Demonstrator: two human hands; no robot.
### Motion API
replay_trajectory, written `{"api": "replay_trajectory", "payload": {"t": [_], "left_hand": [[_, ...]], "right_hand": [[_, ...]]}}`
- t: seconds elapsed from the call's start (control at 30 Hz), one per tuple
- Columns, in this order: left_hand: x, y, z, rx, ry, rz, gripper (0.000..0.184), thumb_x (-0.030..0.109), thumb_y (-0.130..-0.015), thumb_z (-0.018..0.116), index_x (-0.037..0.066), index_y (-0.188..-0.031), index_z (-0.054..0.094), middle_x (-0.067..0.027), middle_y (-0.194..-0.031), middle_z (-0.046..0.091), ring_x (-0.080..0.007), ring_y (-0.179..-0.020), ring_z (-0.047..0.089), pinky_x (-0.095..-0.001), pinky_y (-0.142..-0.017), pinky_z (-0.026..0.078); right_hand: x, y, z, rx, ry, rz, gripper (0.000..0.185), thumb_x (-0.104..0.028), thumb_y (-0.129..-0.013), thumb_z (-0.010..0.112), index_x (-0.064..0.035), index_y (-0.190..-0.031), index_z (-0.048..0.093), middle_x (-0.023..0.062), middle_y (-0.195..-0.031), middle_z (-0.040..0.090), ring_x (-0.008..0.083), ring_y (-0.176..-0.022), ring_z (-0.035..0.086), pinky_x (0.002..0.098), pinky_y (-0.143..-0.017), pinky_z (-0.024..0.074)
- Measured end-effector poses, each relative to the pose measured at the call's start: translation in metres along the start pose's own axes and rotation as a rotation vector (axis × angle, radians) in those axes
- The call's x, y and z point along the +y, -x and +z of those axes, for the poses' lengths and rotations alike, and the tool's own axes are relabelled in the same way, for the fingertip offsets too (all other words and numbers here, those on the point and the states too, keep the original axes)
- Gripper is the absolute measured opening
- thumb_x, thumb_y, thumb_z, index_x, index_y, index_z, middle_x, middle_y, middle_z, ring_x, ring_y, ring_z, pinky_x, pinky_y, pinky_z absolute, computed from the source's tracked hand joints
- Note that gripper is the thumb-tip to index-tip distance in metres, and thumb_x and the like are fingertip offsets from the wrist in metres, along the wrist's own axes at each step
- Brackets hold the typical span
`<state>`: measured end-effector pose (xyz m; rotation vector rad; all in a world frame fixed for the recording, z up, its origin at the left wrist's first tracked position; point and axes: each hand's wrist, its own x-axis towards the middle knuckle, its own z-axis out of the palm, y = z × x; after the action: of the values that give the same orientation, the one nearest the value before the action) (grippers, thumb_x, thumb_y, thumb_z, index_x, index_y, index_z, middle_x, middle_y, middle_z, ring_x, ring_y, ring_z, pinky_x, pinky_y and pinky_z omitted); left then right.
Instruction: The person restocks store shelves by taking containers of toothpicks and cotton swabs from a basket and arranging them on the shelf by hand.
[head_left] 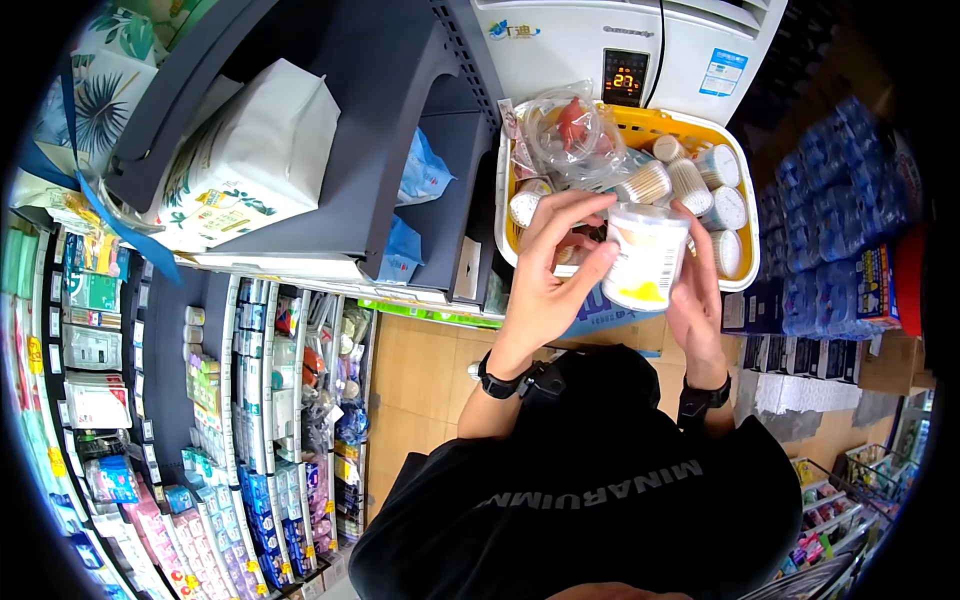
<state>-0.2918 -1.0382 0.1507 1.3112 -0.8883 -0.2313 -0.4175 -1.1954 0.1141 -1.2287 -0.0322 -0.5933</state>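
Between my two hands is a white cylindrical container with a yellow patch and a barcode on its label. My left hand holds it from the left, thumb on its side and fingers near its top. My right hand wraps round its right side. The container is over the near edge of a yellow and white basket. In the basket lie several round tubs of cotton swabs and clear plastic bags with something red inside.
A grey shelf unit with a white package stands to the left. Behind the basket is a white appliance showing 27. Shelves of packaged goods fill the lower left. Wrapped bottle packs are stacked at the right.
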Motion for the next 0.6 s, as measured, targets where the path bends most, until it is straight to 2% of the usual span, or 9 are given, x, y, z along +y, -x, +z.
{"api": "replay_trajectory", "payload": {"t": [0.07, 0.1, 0.13, 0.17, 0.2, 0.3, 0.47, 0.53, 0.6], "left_hand": [[0.001, -0.001, 0.005, -0.016, -0.064, 0.001, 0.043, 0.007, -0.094, 0.072, 0.004, -0.136, 0.061, -0.01, -0.138, 0.053, -0.0187, -0.117, 0.059, -0.0298, -0.093, 0.052], [-0.003, 0.0, 0.006, -0.045, 0.018, -0.043, 0.047, 0.009, -0.095, 0.073, 0.004, -0.138, 0.057, -0.011, -0.144, 0.052, -0.0212, -0.125, 0.058, -0.0317, -0.096, 0.053], [-0.004, 0.002, 0.008, -0.048, 0.019, -0.045, 0.047, 0.009, -0.095, 0.073, 0.004, -0.138, 0.057, -0.011, -0.144, 0.052, -0.0212, -0.125, 0.058, -0.0317, -0.096, 0.053], [-0.004, 0.004, 0.01, -0.048, 0.146, -0.121, 0.048, 0.009, -0.096, 0.072, 0.003, -0.14, 0.055, -0.0115, -0.147, 0.051, -0.0218, -0.126, 0.058, -0.0331, -0.098, 0.053], [-0.005, 0.005, 0.011, -0.046, 0.272, -0.196, 0.049, 0.01, -0.096, 0.072, 0.003, -0.141, 0.053, -0.0119, -0.149, 0.05, -0.0225, -0.127, 0.058, -0.0346, -0.1, 0.053], [-0.008, 0.006, 0.01, -0.067, 0.349, -0.219, 0.049, 0.012, -0.098, 0.07, 0.002, -0.143, 0.051, -0.0128, -0.152, 0.049, -0.0239, -0.128, 0.058, -0.0355, -0.102, 0.052], [-0.009, 0.006, 0.006, -0.025, 0.236, -0.15, 0.041, 0.01, -0.102, 0.064, 0.001, -0.141, 0.054, -0.0131, -0.147, 0.053, -0.0226, -0.128, 0.058, -0.0337, -0.101, 0.053], [-0.009, 0.006, 0.005, -0.002, 0.227, -0.138, 0.038, 0.008, -0.103, 0.062, 0.001, -0.139, 0.056, -0.0133, -0.146, 0.054, -0.0222, -0.128, 0.058, -0.0331, -0.1, 0.053], [-0.006, 0.005, 0.004, 0.043, 0.091, -0.089, 0.034, 0.005, -0.103, 0.059, -0.001, -0.137, 0.059, -0.0123, -0.144, 0.056, -0.0183, -0.12, 0.061, -0.0341, -0.101, 0.052]], "right_hand": [[0.001, 0.001, 0.001, -0.026, 0.044, -0.028, 0.093, -0.028, -0.089, 0.072, -0.001, -0.16, 0.02, 0.0217, -0.162, 0.027, 0.0337, -0.148, 0.034, 0.046, -0.121, 0.0293], [0.0, 0.002, 0.002, -0.033, 0.03, 0.01, 0.097, -0.027, -0.086, 0.075, -0.0012, -0.161, 0.018, 0.0213, -0.16, 0.029, 0.0331, -0.148, 0.034, 0.0451, -0.122, 0.0282], [-0.001, 0.001, 0.003, -0.041, 0.015, 0.047, 0.101, -0.026, -0.083, 0.077, -0.0014, -0.161, 0.017, 0.0209, -0.159, 0.03, 0.0326, -0.148, 0.035, 0.0442, -0.122, 0.027], [-0.004, 0.0, 0.005, -0.04, 0.005, 0.055, 0.104, -0.019, -0.081, 0.08, -0.0006, -0.161, 0.015, 0.0204, -0.157, 0.033, 0.0312, -0.147, 0.035, 0.0429, -0.122, 0.0264], [-0.005, -0.001, 0.005, -0.038, 0.006, 0.056, 0.104, -0.019, -0.081, 0.08, -0.0006, -0.161, 0.015, 0.0204, -0.157, 0.033, 0.0312, -0.147, 0.035, 0.0429, -0.122, 0.0264], [-0.004, -0.001, 0.007, -0.041, 0.054, 0.042, 0.101, -0.015, -0.083, 0.078, 0.0002, -0.161, 0.016, 0.0205, -0.158, 0.033, 0.0308, -0.148, 0.034, 0.0431, -0.122, 0.0264], [0.002, -0.002, 0.001, -0.033, 0.217, -0.091, 0.093, -0.016, -0.088, 0.076, 0.0006, -0.161, 0.02, 0.0219, -0.16, 0.031, 0.0321, -0.149, 0.034, 0.0452, -0.122, 0.0266], [-0.003, -0.001, 0.004, -0.016, 0.195, -0.079, 0.091, -0.018, -0.089, 0.075, 0.0004, -0.16, 0.021, 0.022, -0.161, 0.031, 0.0324, -0.149, 0.035, 0.0463, -0.122, 0.0271], [-0.003, 0.0, 0.004, 0.002, 0.172, -0.065, 0.089, -0.02, -0.09, 0.075, 0.0002, -0.16, 0.023, 0.0221, -0.161, 0.031, 0.0328, -0.148, 0.035, 0.0474, -0.122, 0.0275]]}}
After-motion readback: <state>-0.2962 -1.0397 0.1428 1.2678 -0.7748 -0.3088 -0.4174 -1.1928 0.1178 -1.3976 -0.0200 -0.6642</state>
